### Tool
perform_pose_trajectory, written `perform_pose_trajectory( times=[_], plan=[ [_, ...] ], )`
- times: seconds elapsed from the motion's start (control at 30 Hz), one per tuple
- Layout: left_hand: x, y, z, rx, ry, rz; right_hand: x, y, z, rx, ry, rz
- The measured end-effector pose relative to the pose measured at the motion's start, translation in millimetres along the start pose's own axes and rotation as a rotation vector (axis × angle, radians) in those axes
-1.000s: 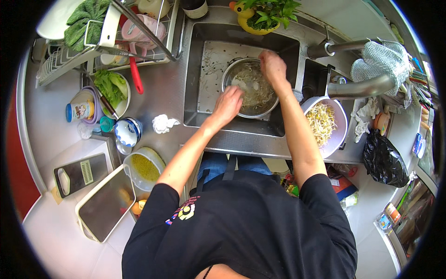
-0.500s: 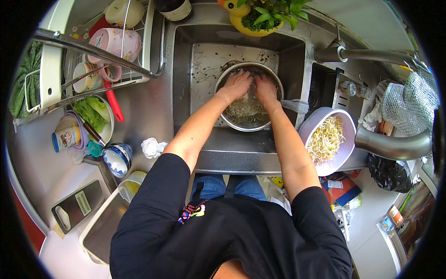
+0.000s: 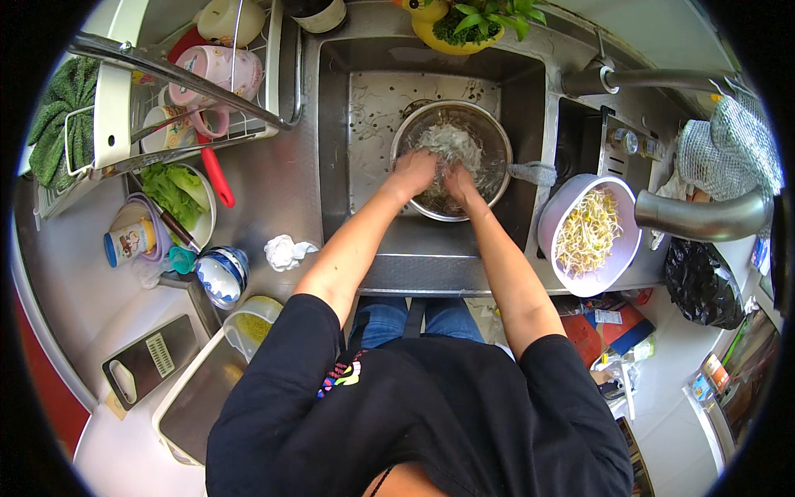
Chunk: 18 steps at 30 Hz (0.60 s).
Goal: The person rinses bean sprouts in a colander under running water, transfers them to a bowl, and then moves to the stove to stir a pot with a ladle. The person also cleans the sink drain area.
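Note:
A steel bowl (image 3: pixel 501 132) of water and pale strands, with white churned water toward the back, sits in the steel sink (image 3: pixel 356 91). My left hand (image 3: pixel 414 172) dips into it at the left front, fingers bent down and partly hidden in the water. My right hand (image 3: pixel 460 184) is in the bowl just right of it, fingers submerged; I cannot tell whether either holds anything. A lilac bowl of bean sprouts (image 3: pixel 590 234) sits at the sink's right, near my right forearm. Dark bits lie scattered on the sink floor.
A dish rack (image 3: pixel 106 116) with cups is upper left, above lettuce (image 3: pixel 170 190), stacked bowls (image 3: pixel 219 277) and crumpled tissue (image 3: pixel 286 253). A duck planter (image 3: pixel 439 29) stands behind the sink. A faucet pipe (image 3: pixel 704 213), hanging mesh cloth (image 3: pixel 729 141) and black bag (image 3: pixel 702 282) crowd the right.
Both hands have shifted within the bowl: they came together at its back half a second ago and are now nearer its front, with white churned water behind them.

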<state>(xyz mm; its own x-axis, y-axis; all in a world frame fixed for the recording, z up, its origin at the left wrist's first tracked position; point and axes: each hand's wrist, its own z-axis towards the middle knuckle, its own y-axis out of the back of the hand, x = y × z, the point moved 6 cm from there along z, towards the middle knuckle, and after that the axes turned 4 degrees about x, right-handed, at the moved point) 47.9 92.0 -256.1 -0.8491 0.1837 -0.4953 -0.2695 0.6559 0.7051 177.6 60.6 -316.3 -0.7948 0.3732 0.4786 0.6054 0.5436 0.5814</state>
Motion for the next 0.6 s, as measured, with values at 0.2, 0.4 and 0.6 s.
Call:
perform_pose_trajectory(
  times=[0.2,0.4,0.6],
  plan=[
    [-8,-1,-12,-0.027,0.163,-0.273,11,-52,-3,0.11,-0.374,1.412],
    [-67,21,-66,-0.071,0.138,-0.102,21,-56,-13,0.266,-0.252,1.931],
    [-83,84,-146,-0.643,-0.127,-0.27,40,-17,-25,0.327,-0.117,2.025]
  ],
)
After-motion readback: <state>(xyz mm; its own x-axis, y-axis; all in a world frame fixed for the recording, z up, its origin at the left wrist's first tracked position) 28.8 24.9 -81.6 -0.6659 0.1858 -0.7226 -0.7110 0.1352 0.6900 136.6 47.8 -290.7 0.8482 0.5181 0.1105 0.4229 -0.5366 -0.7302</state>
